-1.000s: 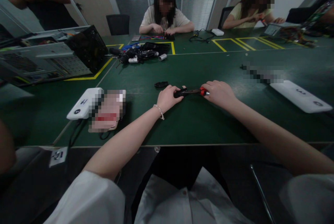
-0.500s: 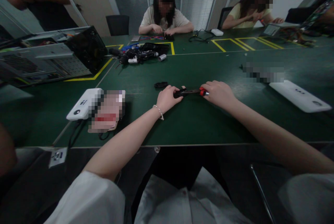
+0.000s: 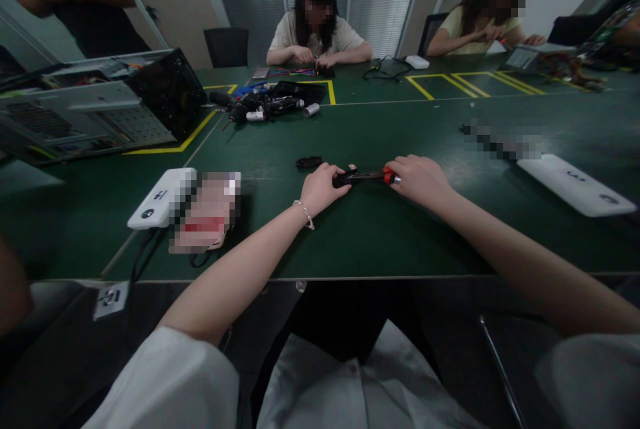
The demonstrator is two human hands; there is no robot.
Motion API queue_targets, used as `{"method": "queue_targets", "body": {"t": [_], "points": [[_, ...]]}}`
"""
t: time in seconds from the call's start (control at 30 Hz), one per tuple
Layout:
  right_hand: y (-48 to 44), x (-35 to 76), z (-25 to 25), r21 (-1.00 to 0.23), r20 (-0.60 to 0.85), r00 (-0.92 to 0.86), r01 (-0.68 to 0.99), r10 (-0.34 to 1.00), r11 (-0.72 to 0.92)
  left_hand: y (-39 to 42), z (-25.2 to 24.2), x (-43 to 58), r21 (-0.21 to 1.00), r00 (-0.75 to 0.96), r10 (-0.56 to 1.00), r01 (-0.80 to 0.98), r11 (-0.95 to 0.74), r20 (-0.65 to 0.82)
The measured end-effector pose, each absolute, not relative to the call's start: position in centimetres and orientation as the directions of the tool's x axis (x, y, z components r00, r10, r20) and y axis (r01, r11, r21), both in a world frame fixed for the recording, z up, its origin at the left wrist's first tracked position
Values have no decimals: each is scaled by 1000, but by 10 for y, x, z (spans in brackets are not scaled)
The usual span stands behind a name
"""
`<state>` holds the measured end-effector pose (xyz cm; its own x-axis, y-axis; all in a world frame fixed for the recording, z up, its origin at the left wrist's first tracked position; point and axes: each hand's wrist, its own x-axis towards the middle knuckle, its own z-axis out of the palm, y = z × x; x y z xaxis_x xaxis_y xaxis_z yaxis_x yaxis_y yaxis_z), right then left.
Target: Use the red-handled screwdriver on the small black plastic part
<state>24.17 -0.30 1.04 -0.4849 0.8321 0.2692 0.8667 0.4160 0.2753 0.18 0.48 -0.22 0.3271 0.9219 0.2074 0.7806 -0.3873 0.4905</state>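
Spanning the view: a dark green counter (image 3: 380, 235) marked with yellow tape lines (image 3: 440, 85), running from the person's lap towards the far wall.
Far left: an open computer case (image 3: 95, 109) lies on the counter with its metal inside showing.
Far side: a co-worker (image 3: 317, 32) sits facing this way with both hands at some coloured wires. A second co-worker (image 3: 487, 19) sits further right, and a third person (image 3: 80, 2) stands at the upper left.
White boxes: one white box (image 3: 157, 201) lies to the left of the person's arms, with a black cable running off the counter edge. Another white box (image 3: 575, 184) lies well off to the right.
Middle of counter: a heap of black parts and cables (image 3: 267, 103), with a small silver cylinder (image 3: 311, 109) just beside it.
Left hand (image 3: 323, 189): resting low on the counter, fingers curled and pinching a small black part (image 3: 343, 179). A bead bracelet (image 3: 305, 213) sits on the wrist.
Right hand (image 3: 420, 179): knuckles up, fingers closed round the handle of a red-handled tool (image 3: 388, 176).
Tool: it lies nearly level, low over the counter between the two hands, and its metal front end reaches the small black part. Whether it is pliers or a driver cannot be told.
Held part: the small black part sits at the counter's near middle, between the left fingertips and the tool's tip.
Loose piece: a small black piece (image 3: 309, 162) lies on the counter just beyond the left hand, apart from it.
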Motion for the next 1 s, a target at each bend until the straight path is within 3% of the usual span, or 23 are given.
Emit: {"method": "queue_targets", "body": {"t": [1.0], "points": [[-6,239,16,288,258,-482,866,837,410,4,-1,2,495,327,922,778,-387,207]]}}
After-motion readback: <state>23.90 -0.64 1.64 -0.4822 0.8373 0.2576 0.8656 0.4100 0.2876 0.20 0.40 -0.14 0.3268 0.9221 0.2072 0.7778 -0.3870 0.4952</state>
